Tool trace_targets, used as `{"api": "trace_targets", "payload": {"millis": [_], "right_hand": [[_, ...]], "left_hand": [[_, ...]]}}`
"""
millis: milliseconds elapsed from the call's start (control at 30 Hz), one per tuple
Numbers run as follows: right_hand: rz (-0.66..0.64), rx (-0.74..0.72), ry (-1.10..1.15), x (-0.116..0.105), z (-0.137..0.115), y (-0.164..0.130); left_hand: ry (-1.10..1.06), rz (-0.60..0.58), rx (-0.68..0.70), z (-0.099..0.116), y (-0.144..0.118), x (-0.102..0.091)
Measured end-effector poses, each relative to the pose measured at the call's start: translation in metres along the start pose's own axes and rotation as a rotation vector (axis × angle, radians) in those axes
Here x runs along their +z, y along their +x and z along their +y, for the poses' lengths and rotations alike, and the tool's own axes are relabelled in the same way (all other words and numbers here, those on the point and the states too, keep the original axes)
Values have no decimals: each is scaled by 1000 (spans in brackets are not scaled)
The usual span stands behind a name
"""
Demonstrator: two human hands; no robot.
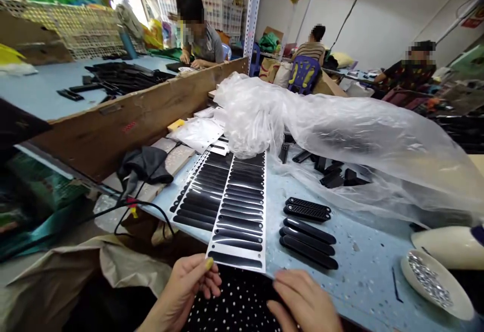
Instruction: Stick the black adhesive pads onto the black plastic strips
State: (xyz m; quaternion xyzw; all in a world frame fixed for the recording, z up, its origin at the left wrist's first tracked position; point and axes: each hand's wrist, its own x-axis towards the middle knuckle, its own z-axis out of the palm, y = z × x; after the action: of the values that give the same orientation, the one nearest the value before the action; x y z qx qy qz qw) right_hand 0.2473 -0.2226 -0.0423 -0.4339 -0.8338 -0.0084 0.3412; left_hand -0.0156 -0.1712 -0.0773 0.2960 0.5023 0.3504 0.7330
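A small assembly workshop. Long blue worktables point(363, 271) carry sheets of black oval stickers point(238, 206) at 6 o'clock and loose black plastic parts point(308, 231) beside them; a clear plastic bag point(340, 130) lies at 1 o'clock. Seated workers point(200, 35) bend over further tables from 11 to 2 o'clock, with stacked white crates point(223, 9) and metal shelving point(251, 14) at 12 o'clock.

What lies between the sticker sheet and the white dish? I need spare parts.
In the head view, black oblong parts lie on the blue table between the sticker sheet and white dish.
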Motion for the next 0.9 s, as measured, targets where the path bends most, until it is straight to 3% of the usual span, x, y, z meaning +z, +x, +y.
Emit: {"api": "trace_targets", "payload": {"millis": [67,133,200,267,367,567,900], "right_hand": [[-14,-25,72,31,-11,28],[-142,33,95,60,-17,44],[-177,37,67,83,-17,48],[-127,18,54,97,-15,42],[-80,33,65,96,-16,29],[-153,98,156,69,-27,31],[-19,204,322,87,-27,43]], "left_hand": [[20,3,0,-2,-7,-4],[38,4,-3,-3,-12,-8],[31,24,-5,-3,-14,-11],[-6,58,-1,-1,-14,-14],[-60,58,27,2,-11,-15],[-77,-23,0,5,-12,-5],[-127,-64,16,3,-6,8]]}}
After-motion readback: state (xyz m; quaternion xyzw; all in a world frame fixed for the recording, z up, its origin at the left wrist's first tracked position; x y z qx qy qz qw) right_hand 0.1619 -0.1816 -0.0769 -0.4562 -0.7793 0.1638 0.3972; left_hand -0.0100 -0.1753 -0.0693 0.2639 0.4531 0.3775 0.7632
